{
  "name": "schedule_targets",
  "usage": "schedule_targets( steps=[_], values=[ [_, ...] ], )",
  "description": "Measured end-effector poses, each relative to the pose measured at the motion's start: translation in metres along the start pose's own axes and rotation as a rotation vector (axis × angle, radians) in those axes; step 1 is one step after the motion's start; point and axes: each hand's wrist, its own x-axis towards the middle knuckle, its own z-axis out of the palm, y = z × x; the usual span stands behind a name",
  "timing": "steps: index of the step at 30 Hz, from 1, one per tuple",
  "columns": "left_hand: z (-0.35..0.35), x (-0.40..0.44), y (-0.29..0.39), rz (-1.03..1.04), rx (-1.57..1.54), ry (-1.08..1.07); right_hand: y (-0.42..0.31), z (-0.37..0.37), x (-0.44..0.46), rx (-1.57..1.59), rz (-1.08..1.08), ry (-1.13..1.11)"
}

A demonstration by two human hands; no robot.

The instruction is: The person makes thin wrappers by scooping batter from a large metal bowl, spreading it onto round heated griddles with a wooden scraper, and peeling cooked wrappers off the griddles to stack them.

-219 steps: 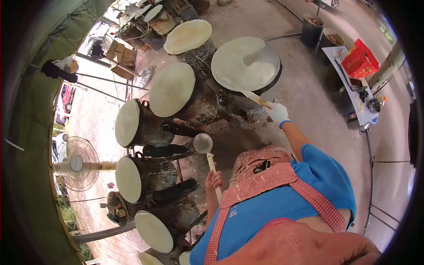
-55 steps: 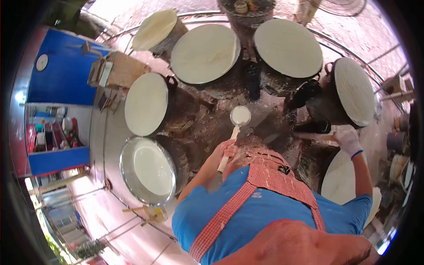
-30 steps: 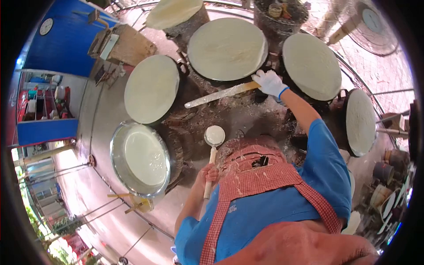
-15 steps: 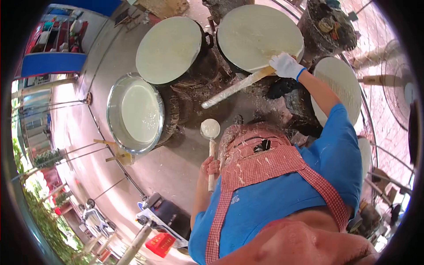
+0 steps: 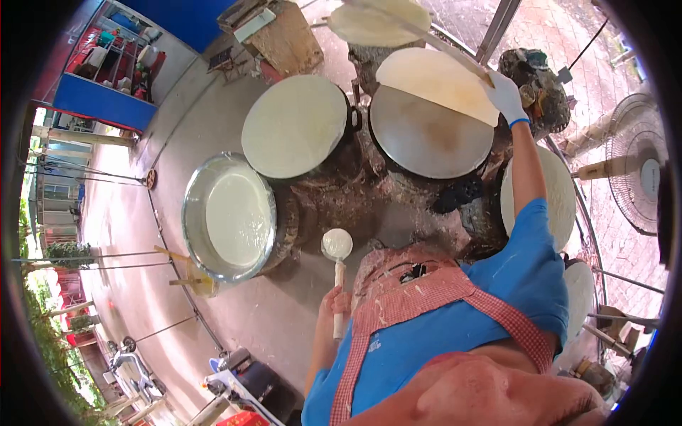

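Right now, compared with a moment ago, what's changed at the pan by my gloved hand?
Your gloved right hand moved away from you, swinging the paddle from the near side of the pan to its far side. The pale sheet, which covered the pan, now lies only over its far half, apparently folded, baring the near half. Nothing was grasped or let go; your left hand still holds the ladle.

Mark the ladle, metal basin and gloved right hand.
Ladle (image 5: 339, 277): head view, on its handle.
Metal basin (image 5: 197, 215): head view, on its inner wall.
Gloved right hand (image 5: 508, 99): head view, on its middle.
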Motion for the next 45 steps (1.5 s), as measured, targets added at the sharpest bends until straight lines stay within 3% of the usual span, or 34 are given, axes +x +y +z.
schedule_targets(
  steps=[2, 7, 14, 18, 22, 26, 29, 31, 32, 33, 34, 35, 37, 40, 43, 44, 45],
  values=[
    [0.010, -0.003, 0.015, -0.047, 0.007, -0.021, 0.004, -0.013, 0.006, 0.017, 0.187, 0.019],
    [0.034, -0.018, 0.035, 0.043, 0.061, 0.059, 0.017, -0.021, 0.032, -0.071, 0.232, 0.097],
    [0.028, -0.019, 0.074, 0.000, 0.049, -0.031, -0.004, -0.061, 0.094, -0.180, 0.062, 0.121],
    [0.038, 0.000, 0.059, 0.082, 0.056, -0.042, 0.004, -0.072, 0.135, -0.249, -0.041, 0.150],
    [0.044, 0.015, 0.047, 0.186, 0.039, -0.064, 0.027, -0.079, 0.167, -0.222, 0.001, 0.079],
    [0.045, 0.032, 0.043, 0.123, 0.000, -0.162, 0.065, -0.091, 0.194, -0.254, 0.004, 0.176],
    [0.051, 0.038, 0.037, 0.202, -0.020, -0.122, 0.069, -0.127, 0.217, -0.307, -0.143, 0.281],
    [0.055, 0.043, 0.040, 0.118, -0.006, -0.157, 0.061, -0.146, 0.237, -0.448, -0.065, 0.001],
    [0.057, 0.045, 0.041, 0.119, 0.001, -0.162, 0.069, -0.135, 0.248, -0.446, -0.064, 0.010],
    [0.056, 0.048, 0.043, 0.149, -0.001, -0.146, 0.082, -0.116, 0.264, -0.472, -0.232, 0.184],
    [0.055, 0.050, 0.044, 0.180, -0.005, -0.131, 0.069, -0.113, 0.268, -0.495, -0.400, 0.359],
    [0.056, 0.052, 0.045, 0.185, 0.002, -0.140, 0.052, -0.109, 0.277, -0.533, -0.259, 0.104],
    [0.058, 0.056, 0.047, 0.161, -0.027, -0.151, -0.007, -0.101, 0.281, -0.575, -0.141, -0.122],
    [0.074, 0.055, 0.037, 0.200, -0.045, -0.129, -0.053, -0.062, 0.300, -0.533, -0.178, -0.176],
    [0.093, 0.051, 0.017, 0.340, 0.042, -0.061, -0.079, -0.050, 0.334, -0.492, -0.243, -0.059],
    [0.097, 0.050, 0.013, 0.397, 0.087, -0.030, -0.089, -0.060, 0.344, -0.342, -0.142, -0.067],
    [0.086, 0.052, 0.024, 0.303, 0.106, -0.129, -0.095, -0.069, 0.351, -0.190, -0.042, -0.077]
  ],
)
